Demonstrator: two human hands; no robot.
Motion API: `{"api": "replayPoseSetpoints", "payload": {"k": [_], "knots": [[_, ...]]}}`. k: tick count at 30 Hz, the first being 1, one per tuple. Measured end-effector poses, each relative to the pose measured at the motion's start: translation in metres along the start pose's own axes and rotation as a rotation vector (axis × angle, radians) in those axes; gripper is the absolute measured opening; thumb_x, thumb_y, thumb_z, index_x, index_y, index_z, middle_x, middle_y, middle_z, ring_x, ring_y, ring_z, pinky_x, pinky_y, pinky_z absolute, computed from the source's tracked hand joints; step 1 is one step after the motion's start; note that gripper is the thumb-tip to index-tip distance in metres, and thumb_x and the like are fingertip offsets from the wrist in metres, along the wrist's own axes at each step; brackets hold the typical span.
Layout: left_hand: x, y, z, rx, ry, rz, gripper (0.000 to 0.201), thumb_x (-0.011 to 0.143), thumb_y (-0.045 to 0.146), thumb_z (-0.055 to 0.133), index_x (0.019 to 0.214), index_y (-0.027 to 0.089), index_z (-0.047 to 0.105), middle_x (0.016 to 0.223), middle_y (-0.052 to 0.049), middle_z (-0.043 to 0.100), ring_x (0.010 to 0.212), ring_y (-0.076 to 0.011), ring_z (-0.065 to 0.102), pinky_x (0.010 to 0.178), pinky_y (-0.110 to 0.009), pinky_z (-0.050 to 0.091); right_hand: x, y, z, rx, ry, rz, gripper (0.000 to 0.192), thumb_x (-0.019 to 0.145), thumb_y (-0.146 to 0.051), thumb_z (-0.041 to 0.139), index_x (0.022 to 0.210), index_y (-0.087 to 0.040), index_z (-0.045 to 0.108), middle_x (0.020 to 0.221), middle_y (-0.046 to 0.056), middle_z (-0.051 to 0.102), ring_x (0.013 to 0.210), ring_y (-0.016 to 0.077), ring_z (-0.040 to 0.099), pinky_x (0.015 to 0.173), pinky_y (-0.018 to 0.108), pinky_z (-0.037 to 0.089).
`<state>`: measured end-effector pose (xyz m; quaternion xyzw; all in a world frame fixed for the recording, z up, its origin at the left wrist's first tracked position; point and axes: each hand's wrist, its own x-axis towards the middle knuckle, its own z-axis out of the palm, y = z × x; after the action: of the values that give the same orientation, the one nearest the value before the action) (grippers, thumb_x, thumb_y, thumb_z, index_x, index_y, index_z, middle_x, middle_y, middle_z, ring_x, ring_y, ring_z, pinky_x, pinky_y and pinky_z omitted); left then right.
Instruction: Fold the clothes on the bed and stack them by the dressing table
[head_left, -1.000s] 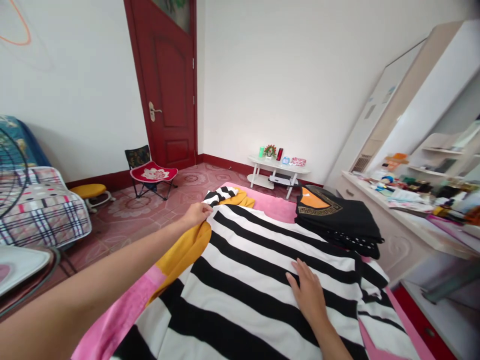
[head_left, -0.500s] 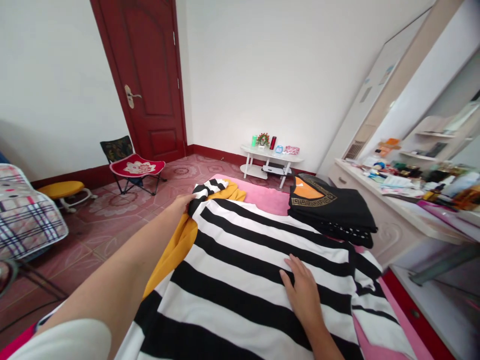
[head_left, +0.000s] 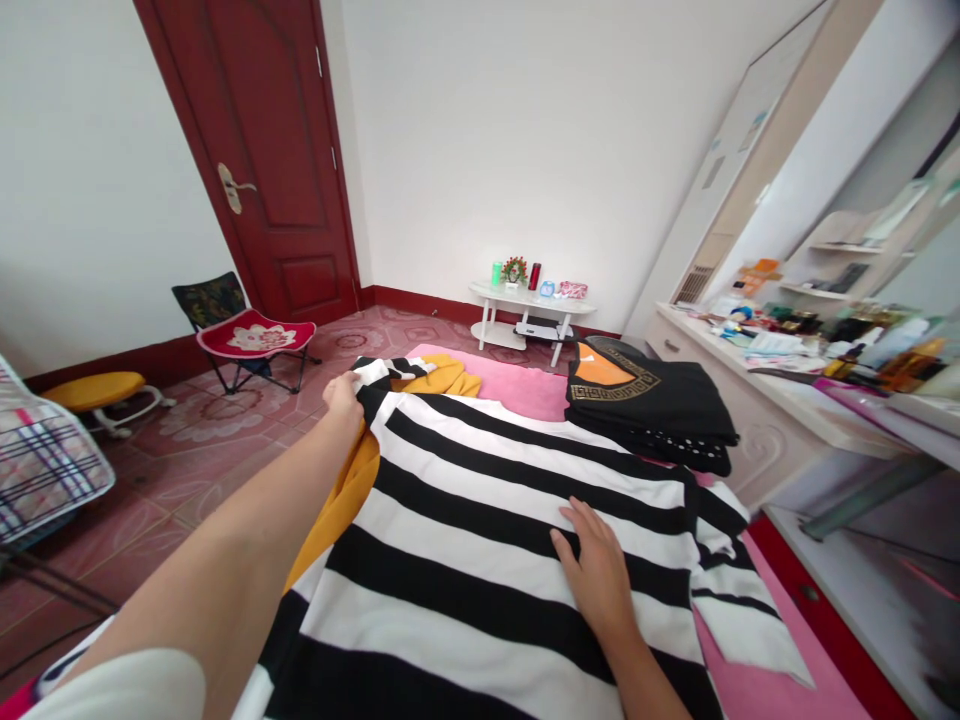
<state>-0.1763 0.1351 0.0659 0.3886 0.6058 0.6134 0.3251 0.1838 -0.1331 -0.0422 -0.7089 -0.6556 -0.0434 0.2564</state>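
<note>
Bright, even daylight, soft faint shadows, strong wide-angle bending and blur toward the edges.

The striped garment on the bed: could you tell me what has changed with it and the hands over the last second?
The left hand has drawn the far corner of the striped garment leftward, off the yellow cloth, and grips it. The view panned right. The right hand stays flat on the stripes; the black folded clothes have not moved.
</note>
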Motion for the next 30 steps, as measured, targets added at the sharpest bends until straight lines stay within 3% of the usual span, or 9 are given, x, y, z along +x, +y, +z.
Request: {"api": "replayPoseSetpoints", "payload": {"k": [2, 4, 5, 8, 11, 13, 21, 27, 30], "knots": [[-0.013, 0.014, 0.009, 0.013, 0.062, 0.092, 0.021, 0.073, 0.016, 0.05, 0.093, 0.014, 0.053, 0.088, -0.004, 0.06, 0.093, -0.0193, 0.056, 0.084, -0.033, 0.045, 0.0, -0.001, -0.001, 0.001, -0.005, 0.003, 0.038, 0.09, -0.039, 0.041, 0.116, -0.018, 0.06, 0.133, 0.01, 0.052, 0.126, 0.0271, 0.044, 0.107, 0.047, 0.032], [-0.036, 0.03, 0.018, 0.055, -0.029, 0.253, 0.019, 0.072, 0.016, 0.054, 0.091, 0.015, 0.055, 0.1, -0.004, 0.06, 0.103, -0.02, 0.053, 0.092, -0.032, 0.041, 0.0, -0.001, -0.001, 0.001, -0.005, 0.006, 0.038, 0.09, -0.038, 0.042, 0.116, -0.017, 0.06, 0.133, 0.01, 0.052, 0.125, 0.0268, 0.043, 0.106, 0.047, 0.032], [-0.052, 0.037, 0.022, 0.099, -0.154, 0.376, 0.018, 0.071, 0.017, 0.058, 0.089, 0.016, 0.057, 0.105, -0.005, 0.06, 0.107, -0.0211, 0.052, 0.095, -0.032, 0.04, -0.001, -0.001, -0.001, 0.001, -0.002, 0.007, 0.038, 0.09, -0.039, 0.042, 0.116, -0.017, 0.06, 0.133, 0.01, 0.052, 0.125, 0.0267, 0.043, 0.106, 0.046, 0.032], [-0.112, 0.049, 0.022, 0.368, -0.867, 0.942, 0.022, 0.073, 0.022, 0.064, 0.094, 0.018, 0.063, 0.127, -0.008, 0.053, 0.121, -0.0262, 0.044, 0.104, -0.039, 0.033, -0.001, 0.001, 0.0, 0.008, 0.008, 0.001, 0.039, 0.09, -0.039, 0.043, 0.115, -0.016, 0.06, 0.132, 0.01, 0.053, 0.125, 0.0264, 0.044, 0.106, 0.045, 0.033], [-0.164, 0.043, 0.0, 0.516, -1.239, 1.119, 0.031, 0.077, 0.023, 0.063, 0.108, 0.023, 0.063, 0.138, -0.007, 0.044, 0.127, -0.0255, 0.04, 0.107, -0.038, 0.03, -0.003, 0.003, 0.0, 0.023, 0.025, -0.027, 0.038, 0.089, -0.038, 0.042, 0.113, -0.016, 0.061, 0.13, 0.011, 0.055, 0.123, 0.0257, 0.046, 0.105, 0.043, 0.034], [-0.183, 0.029, -0.025, 0.595, -1.246, 1.06, 0.033, 0.08, 0.023, 0.06, 0.113, 0.024, 0.062, 0.139, -0.006, 0.044, 0.126, -0.0247, 0.042, 0.106, -0.037, 0.032, -0.003, 0.004, -0.001, 0.023, 0.026, -0.038, 0.038, 0.089, -0.038, 0.042, 0.113, -0.016, 0.061, 0.126, 0.011, 0.058, 0.118, 0.0256, 0.05, 0.102, 0.042, 0.037], [-0.189, -0.02, -0.14, 0.839, -0.898, 0.669, 0.05, 0.077, 0.022, 0.057, 0.126, 0.025, 0.05, 0.124, -0.006, 0.055, 0.109, -0.0224, 0.055, 0.096, -0.032, 0.041, -0.01, -0.005, -0.005, -0.079, 0.009, -0.002, 0.04, 0.088, -0.04, 0.041, 0.103, -0.014, 0.067, 0.1, 0.015, 0.067, 0.098, 0.0303, 0.059, 0.089, 0.043, 0.044], [-0.199, -0.028, -0.19, 1.008, -0.861, 0.369, 0.041, 0.071, 0.03, 0.061, 0.112, 0.027, 0.058, 0.101, -0.004, 0.066, 0.093, -0.0245, 0.062, 0.078, -0.031, 0.045, -0.007, -0.07, -0.034, 0.175, -0.154, -0.016, 0.041, 0.09, -0.047, 0.037, 0.07, -0.023, 0.064, 0.067, 0.003, 0.065, 0.067, 0.0199, 0.062, 0.063, 0.029, 0.046], [-0.204, -0.028, -0.201, 1.005, -0.92, 0.264, 0.032, 0.071, 0.036, 0.061, 0.1, 0.024, 0.06, 0.084, -0.001, 0.067, 0.077, -0.0218, 0.063, 0.066, -0.028, 0.044, 0.018, -0.101, -0.033, 0.441, -0.16, -0.052, 0.033, 0.089, -0.044, 0.04, 0.08, -0.022, 0.064, 0.08, 0.003, 0.066, 0.061, 0.0154, 0.062, 0.062, 0.027, 0.048]]}}
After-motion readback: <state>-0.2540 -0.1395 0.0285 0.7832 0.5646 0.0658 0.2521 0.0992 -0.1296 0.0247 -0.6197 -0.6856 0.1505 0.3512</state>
